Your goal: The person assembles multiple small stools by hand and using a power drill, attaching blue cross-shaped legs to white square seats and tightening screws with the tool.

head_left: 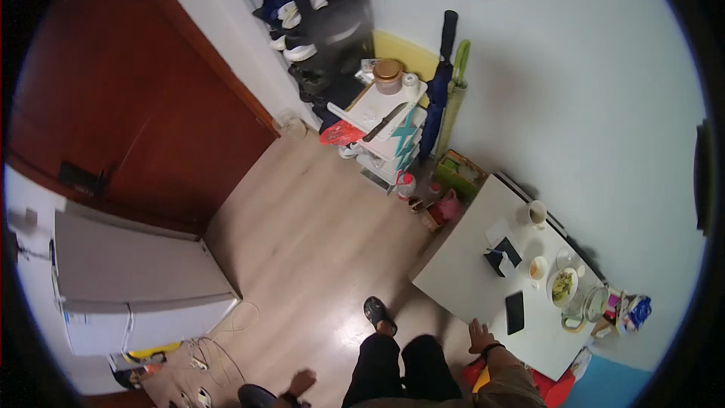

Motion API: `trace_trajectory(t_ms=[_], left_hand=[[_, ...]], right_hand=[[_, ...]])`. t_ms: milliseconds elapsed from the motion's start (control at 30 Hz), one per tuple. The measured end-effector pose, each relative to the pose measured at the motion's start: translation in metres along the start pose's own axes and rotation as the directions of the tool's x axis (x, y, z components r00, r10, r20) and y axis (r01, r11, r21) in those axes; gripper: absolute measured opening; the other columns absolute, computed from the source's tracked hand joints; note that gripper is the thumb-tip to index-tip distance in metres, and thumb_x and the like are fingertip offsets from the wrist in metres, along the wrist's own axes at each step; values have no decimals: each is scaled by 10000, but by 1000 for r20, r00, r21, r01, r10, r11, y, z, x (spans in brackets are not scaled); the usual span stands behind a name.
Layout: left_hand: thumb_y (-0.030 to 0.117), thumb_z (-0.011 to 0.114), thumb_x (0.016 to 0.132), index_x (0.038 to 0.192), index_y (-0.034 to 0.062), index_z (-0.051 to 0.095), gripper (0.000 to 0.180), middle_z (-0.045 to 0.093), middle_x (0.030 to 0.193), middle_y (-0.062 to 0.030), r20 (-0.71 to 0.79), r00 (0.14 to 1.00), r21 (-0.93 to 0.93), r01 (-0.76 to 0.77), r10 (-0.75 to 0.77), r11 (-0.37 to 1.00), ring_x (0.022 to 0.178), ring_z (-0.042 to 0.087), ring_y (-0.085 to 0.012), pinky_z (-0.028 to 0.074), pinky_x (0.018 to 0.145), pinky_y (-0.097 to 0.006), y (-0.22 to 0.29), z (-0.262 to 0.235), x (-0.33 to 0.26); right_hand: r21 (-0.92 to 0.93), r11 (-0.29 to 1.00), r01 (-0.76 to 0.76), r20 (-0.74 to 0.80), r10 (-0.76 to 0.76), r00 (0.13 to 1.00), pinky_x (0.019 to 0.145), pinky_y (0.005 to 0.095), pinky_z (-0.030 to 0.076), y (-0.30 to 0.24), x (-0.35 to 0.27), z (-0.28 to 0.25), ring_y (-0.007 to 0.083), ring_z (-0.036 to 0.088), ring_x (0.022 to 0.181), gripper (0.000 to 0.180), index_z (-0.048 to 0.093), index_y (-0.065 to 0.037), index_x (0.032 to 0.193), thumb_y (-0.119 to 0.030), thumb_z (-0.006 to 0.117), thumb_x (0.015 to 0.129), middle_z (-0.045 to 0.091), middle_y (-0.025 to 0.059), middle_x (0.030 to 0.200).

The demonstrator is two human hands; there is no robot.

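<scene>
The spread, empty right hand [479,338] rests at a white rectangular table [451,270], a flat black phone [515,313] lying untouched, the left hand [303,382] loosely open.

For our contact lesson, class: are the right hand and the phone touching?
Apart: the head view shows white table between the right hand and the phone.

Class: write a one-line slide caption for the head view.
Right hand at the edge of a white table, near a black phone; left hand away from it.
</scene>
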State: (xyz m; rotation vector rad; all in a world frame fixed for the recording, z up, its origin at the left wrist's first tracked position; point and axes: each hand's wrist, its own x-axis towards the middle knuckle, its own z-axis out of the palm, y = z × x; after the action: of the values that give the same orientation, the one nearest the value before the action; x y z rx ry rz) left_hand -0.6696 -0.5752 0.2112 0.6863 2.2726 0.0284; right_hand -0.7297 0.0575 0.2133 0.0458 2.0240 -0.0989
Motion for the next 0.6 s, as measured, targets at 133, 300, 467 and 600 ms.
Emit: trace_trajectory(t_ms=[133,300,467,600], left_hand=[[206,508,802,901,35,574,208,617,863,-197,-238,947,-343,129,-218,931,824,594,-384,471,745,-510,-102,-231,162],[78,554,795,1013,13,606,234,647,933,-199,-711,679,-421,-199,-185,885,891,627,-354,505,782,-393,-76,-531,337],[35,600,722,1170,31,508,457,617,1047,-158,-779,625,-503,-571,-54,648,961,617,-275,489,828,-351,11,-668,400],[94,655,678,1247,49,440,610,513,1181,-189,-799,595,-258,-473,90,842,1077,527,-331,440,903,-395,19,-722,437]], right_hand=[[697,710,-105,-68,212,975,994,425,404,-35,39,4,414,471,1171,698,437,5,1301,-290,657,709,452,288,1300],[798,557,230,-362,138,922,955,383,445,-113,56,-35,358,553,1099,606,506,20,1246,-258,643,725,563,259,1184],[794,424,436,-522,107,846,789,359,496,-161,86,-144,242,629,912,359,622,21,1068,-114,631,735,633,188,1104],[731,322,602,-680,422,600,663,351,480,-166,150,-283,197,606,744,237,601,-2,985,-65,572,759,655,143,873]])
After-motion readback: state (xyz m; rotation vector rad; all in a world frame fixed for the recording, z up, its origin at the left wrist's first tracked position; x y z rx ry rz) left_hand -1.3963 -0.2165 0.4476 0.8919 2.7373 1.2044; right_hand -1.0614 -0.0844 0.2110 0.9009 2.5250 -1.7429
